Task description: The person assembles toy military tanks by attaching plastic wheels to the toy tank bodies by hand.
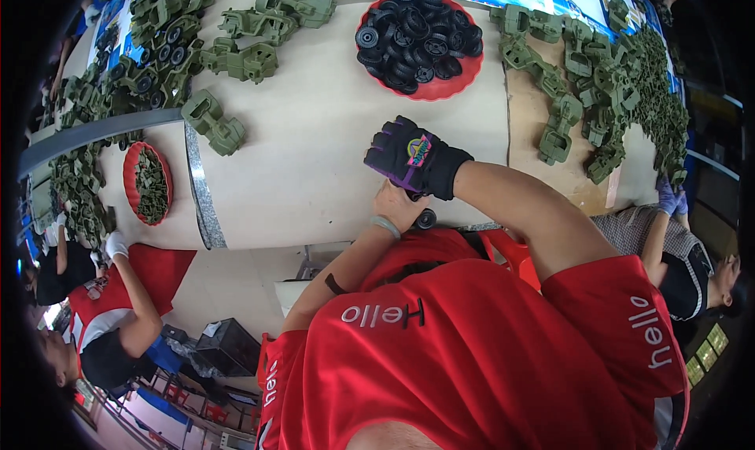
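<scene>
My left hand (401,204), bare with a pale band at the wrist, is closed near the front edge of the table. Directly above it, my right hand (410,157) wears a black and purple fingerless glove and has its fingers curled in. The two hands touch, and whatever lies between them is hidden. A black toy wheel (425,219) shows just right of my left hand; what it is fixed to cannot be seen. Beyond my hands, a red scalloped tray (437,93) holds a heap of black toy wheels (414,37).
Green toy vehicle bodies (250,62) lie at the far left, some with wheels. More green bodies (560,127) and small green parts (662,96) are piled right. A red dish (130,184) of small parts stands left. People sit on both sides, one with white gloves (116,245).
</scene>
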`<action>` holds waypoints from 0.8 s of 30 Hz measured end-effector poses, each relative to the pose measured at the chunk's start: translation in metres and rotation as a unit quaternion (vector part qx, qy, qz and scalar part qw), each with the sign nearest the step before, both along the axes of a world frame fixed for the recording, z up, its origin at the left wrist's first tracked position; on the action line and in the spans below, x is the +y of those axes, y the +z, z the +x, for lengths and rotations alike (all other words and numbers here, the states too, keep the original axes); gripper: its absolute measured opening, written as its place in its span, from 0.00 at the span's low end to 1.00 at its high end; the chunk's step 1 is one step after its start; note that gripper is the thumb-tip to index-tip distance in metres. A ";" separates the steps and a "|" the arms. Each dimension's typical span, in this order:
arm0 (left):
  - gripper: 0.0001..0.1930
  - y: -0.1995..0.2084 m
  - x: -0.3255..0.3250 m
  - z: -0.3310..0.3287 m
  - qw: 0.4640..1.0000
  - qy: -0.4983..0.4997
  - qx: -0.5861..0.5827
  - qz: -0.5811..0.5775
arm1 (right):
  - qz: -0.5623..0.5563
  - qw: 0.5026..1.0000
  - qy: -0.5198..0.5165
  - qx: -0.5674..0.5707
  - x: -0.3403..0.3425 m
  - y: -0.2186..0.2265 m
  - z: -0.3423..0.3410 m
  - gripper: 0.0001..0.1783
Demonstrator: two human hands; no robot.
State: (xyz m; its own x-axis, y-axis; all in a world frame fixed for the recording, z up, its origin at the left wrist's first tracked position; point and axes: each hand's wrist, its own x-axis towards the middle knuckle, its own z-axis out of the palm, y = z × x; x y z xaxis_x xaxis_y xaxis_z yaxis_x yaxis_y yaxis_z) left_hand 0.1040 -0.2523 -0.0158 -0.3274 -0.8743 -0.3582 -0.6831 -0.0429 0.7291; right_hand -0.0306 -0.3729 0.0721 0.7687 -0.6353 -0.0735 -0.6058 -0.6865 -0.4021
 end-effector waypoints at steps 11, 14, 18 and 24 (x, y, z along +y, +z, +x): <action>0.50 0.026 -0.003 0.024 0.982 0.147 0.092 0.081 | -0.054 0.952 -0.255 -0.160 0.000 -0.025 -0.027 0.16; 0.44 0.016 0.016 0.033 0.993 0.100 0.030 0.046 | -0.107 0.915 -0.337 -0.193 -0.041 -0.005 -0.064 0.20; 0.35 0.015 0.013 0.020 0.998 0.058 0.019 -0.013 | -0.217 0.933 -0.288 -0.022 -0.079 -0.018 -0.112 0.23; 0.19 0.035 0.000 0.023 0.992 0.105 0.061 -0.042 | -0.156 0.933 -0.323 -0.031 -0.090 -0.014 -0.115 0.17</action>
